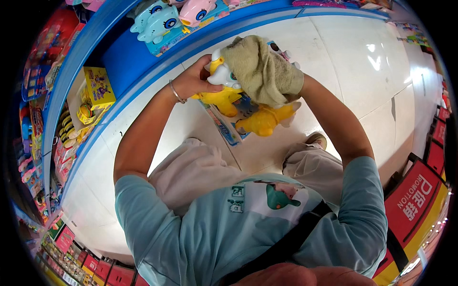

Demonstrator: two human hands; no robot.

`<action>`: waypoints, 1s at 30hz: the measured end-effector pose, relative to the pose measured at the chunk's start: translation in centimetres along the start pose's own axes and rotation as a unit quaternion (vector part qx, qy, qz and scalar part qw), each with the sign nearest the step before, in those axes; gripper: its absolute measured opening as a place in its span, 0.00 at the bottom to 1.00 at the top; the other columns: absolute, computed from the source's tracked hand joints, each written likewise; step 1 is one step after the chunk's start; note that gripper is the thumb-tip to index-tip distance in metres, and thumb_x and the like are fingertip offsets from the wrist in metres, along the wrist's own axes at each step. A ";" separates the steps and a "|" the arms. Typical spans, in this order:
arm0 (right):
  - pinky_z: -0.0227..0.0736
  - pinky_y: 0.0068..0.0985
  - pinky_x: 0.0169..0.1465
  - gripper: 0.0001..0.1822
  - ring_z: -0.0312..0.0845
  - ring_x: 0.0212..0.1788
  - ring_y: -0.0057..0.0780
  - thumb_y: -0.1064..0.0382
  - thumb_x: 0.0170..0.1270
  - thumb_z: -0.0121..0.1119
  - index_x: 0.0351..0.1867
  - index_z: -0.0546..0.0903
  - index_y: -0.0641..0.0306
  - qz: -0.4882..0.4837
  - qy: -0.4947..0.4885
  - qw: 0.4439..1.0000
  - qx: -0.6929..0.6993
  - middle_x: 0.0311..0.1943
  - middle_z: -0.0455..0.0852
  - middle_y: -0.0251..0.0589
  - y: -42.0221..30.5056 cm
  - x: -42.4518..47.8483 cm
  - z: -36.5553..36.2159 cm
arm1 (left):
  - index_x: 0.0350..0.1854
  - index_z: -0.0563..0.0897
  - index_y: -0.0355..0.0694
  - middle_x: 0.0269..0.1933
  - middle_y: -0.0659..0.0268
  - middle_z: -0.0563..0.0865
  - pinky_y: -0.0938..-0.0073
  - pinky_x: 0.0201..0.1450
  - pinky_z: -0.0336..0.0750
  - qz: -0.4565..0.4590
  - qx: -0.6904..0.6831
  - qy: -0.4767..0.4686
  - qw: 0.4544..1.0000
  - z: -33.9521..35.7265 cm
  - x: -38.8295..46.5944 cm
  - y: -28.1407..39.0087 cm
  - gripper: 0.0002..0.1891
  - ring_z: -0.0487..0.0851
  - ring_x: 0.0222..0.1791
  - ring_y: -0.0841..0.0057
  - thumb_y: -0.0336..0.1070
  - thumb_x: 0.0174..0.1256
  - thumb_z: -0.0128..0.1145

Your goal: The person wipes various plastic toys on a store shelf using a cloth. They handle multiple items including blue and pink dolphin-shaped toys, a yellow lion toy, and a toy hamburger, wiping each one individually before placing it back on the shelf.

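My left hand (196,80), with a bangle at the wrist, grips a yellow and white plastic toy (220,75) that has an eye. A beige-green cloth (264,68) covers my right hand (275,77) and lies against the toy's right side; the fingers under it are hidden. Just below, a second yellow toy (264,121) rests on a printed card package (223,128) near the tiled floor. Part of another package with small pink and white pieces (286,54) shows behind the cloth.
A blue shelf (121,57) curves along the top and left. It holds blue fish-like toys (157,23), a pink one (196,12) and a yellow box (100,87). My shoe (317,140) is on the floor (307,46). Red promotion bins (415,200) stand at right.
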State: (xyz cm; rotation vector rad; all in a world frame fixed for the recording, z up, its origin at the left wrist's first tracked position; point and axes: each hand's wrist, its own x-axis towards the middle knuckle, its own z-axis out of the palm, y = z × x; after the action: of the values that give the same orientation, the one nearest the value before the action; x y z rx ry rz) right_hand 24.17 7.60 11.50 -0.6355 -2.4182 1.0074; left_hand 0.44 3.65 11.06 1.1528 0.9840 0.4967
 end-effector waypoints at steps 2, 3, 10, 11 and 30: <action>0.65 0.24 0.53 0.32 0.72 0.48 0.34 0.64 0.50 0.61 0.58 0.61 0.61 0.016 0.009 0.999 -0.026 0.49 0.73 0.41 -1.9 1.8 -1.5 | 0.61 0.55 0.40 0.49 0.60 0.74 0.70 0.54 0.66 0.026 -0.031 0.000 0.999 0.1 -0.6 -0.2 0.42 0.72 0.51 0.71 0.24 0.42 0.65; 0.64 0.24 0.55 0.32 0.71 0.49 0.34 0.64 0.51 0.60 0.58 0.61 0.62 0.003 0.008 0.994 -0.112 0.50 0.73 0.41 -2.7 2.3 -2.4 | 0.61 0.55 0.42 0.49 0.61 0.74 0.70 0.55 0.66 0.041 -0.046 -0.007 0.998 0.4 -0.7 0.0 0.42 0.72 0.52 0.71 0.22 0.41 0.64; 0.65 0.24 0.52 0.31 0.71 0.46 0.34 0.65 0.47 0.61 0.55 0.64 0.60 0.152 0.050 0.983 0.092 0.46 0.74 0.46 -2.0 1.2 -2.6 | 0.61 0.56 0.45 0.49 0.64 0.74 0.71 0.54 0.68 0.020 0.019 0.004 1.000 1.3 -1.5 1.4 0.43 0.72 0.52 0.73 0.19 0.39 0.64; 0.64 0.24 0.53 0.31 0.70 0.47 0.35 0.64 0.46 0.61 0.55 0.64 0.60 0.130 0.041 0.990 0.040 0.46 0.73 0.46 -3.2 1.2 -3.1 | 0.61 0.56 0.45 0.49 0.64 0.74 0.71 0.54 0.68 0.027 0.012 0.004 1.000 1.2 -1.5 1.3 0.43 0.72 0.52 0.73 0.19 0.39 0.64; 0.61 0.26 0.55 0.37 0.66 0.48 0.40 0.67 0.31 0.63 0.52 0.67 0.62 0.030 -0.022 0.993 0.111 0.44 0.70 0.42 -4.1 1.0 -3.1 | 0.59 0.59 0.46 0.50 0.64 0.72 0.71 0.53 0.71 0.085 0.014 0.062 0.994 2.5 -2.5 1.7 0.42 0.73 0.50 0.72 0.16 0.38 0.64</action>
State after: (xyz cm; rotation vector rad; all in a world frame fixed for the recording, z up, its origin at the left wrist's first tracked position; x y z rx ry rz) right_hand 24.13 7.22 16.71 -0.6150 -2.2909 1.3050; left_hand 1.57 1.06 13.81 1.2490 1.0062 0.6989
